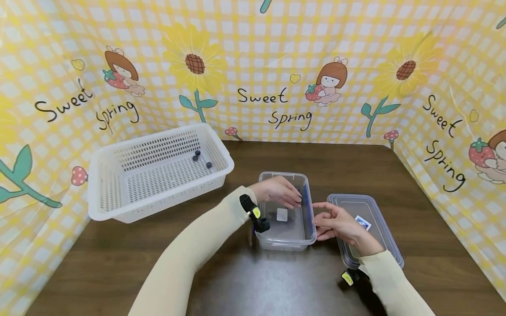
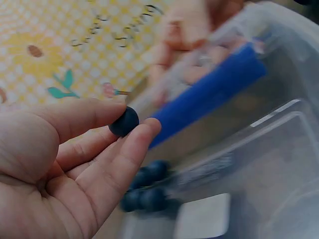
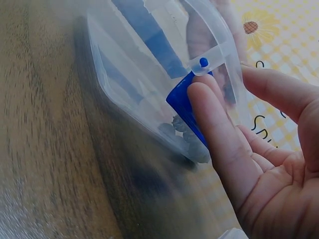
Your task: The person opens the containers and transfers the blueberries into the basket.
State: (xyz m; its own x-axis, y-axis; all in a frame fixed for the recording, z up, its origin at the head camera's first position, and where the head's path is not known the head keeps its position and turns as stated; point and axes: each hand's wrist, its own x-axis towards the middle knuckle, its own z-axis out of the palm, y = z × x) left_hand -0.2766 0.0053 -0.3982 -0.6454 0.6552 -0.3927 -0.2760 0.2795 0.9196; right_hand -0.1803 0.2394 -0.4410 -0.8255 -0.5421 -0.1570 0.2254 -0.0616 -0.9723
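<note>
Left hand pinches blueberry, hidden in head view.

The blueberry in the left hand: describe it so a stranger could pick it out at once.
On the dark wooden table, find the clear plastic container in the middle, its lid lying beside it. The left hand reaches into it, pinching one dark blueberry between thumb and fingertips. Other berries lie loose on the container floor; three more sit in the white basket.

The left hand hides the clear container's far inside.
</note>
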